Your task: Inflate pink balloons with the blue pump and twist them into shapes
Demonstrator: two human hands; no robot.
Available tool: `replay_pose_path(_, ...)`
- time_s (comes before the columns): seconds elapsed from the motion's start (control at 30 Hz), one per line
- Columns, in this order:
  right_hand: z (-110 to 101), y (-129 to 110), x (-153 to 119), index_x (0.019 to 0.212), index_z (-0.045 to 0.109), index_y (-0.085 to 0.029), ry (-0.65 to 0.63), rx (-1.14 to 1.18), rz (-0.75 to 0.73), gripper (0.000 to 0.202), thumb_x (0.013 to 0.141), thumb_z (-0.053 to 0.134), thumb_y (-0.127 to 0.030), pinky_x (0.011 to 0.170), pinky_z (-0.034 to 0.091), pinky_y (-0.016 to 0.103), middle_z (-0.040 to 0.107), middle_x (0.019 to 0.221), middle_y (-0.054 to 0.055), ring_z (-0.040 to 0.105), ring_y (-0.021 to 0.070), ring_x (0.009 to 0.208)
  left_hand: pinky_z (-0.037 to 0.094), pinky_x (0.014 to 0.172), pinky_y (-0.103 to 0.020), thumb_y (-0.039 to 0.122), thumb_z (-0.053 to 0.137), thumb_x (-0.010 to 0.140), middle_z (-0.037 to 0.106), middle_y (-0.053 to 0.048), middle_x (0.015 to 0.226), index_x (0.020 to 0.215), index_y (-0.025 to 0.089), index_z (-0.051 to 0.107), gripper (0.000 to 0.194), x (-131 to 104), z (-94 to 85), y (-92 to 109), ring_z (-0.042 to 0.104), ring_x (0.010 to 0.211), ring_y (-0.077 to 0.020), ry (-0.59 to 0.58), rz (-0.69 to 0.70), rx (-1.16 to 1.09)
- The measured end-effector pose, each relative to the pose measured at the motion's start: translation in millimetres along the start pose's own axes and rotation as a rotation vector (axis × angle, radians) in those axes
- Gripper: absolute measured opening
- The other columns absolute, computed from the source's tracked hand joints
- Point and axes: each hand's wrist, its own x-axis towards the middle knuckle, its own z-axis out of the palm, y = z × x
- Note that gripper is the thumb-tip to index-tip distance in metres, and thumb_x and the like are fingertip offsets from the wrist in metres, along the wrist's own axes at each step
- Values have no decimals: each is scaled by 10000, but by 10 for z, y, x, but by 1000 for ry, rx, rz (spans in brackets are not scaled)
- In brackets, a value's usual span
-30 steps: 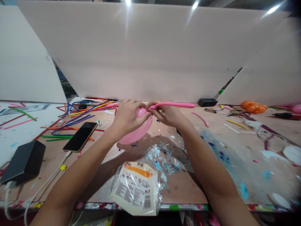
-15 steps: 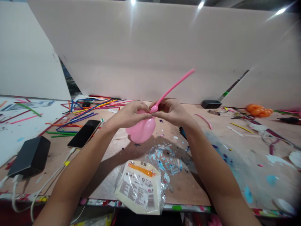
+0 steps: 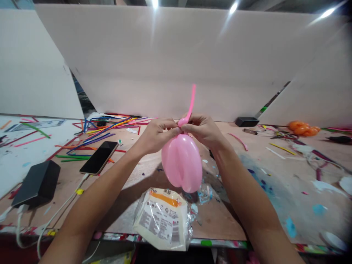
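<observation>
In the head view I see the left hand [image 3: 158, 135] and the right hand [image 3: 205, 130], their fingers clamped on the pink balloon [image 3: 189, 161] at its narrow neck. I judge that they pinch there so the neck does not untwist. The round lobes hang below the fingers, and the thin tail [image 3: 193, 99] rises above them. Nearer to me than the fingers, a packet [image 3: 165, 220] lies on the worktop [image 3: 134, 172], perhaps to leave them free room.

Left hand [image 3: 158, 135] beside right hand [image 3: 205, 131], both pinching.
</observation>
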Motion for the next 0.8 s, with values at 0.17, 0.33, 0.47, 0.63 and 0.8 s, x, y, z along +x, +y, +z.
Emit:
replay_pose_path(0.17,83,61,38,731,717,-189,26,95,-53,188,704,813,-348,647,470,241,645,713,-7,559,101,652,427,691,-247,298,588,892,691,-34,802,811,164,753,227,-8,11,30,609,766,-128,45,-18,74)
replay_pose_path(0.33,177,89,68,684,664,-186,104,1,-100,292,743,766,-452,597,424,241,570,659,-20,485,89,602,410,668,-250,257,586,877,674,-18,758,775,172,749,211,-8,15,31,585,715,-120,69,-42,131)
replay_pose_path(0.47,272,74,65,714,636,-177,197,-123,-169,354,842,646,-506,581,385,239,525,643,-22,445,87,591,410,677,-253,260,585,879,647,-15,735,726,167,732,232,-7,41,51,575,710,-118,94,-55,145)
replay_pose_path(0.63,303,61,58,687,544,-181,158,-60,-171,368,883,589,-489,577,362,238,469,640,-30,410,86,579,389,632,-260,293,583,876,622,-14,688,683,153,711,271,7,98,12,538,654,-114,84,-107,98)
replay_pose_path(0.8,262,79,43,721,559,-188,153,-238,-182,355,898,559,-496,630,374,251,469,691,-11,443,117,667,450,643,-252,372,716,773,685,-47,809,874,139,727,253,24,70,-127,607,713,-135,66,-333,-218)
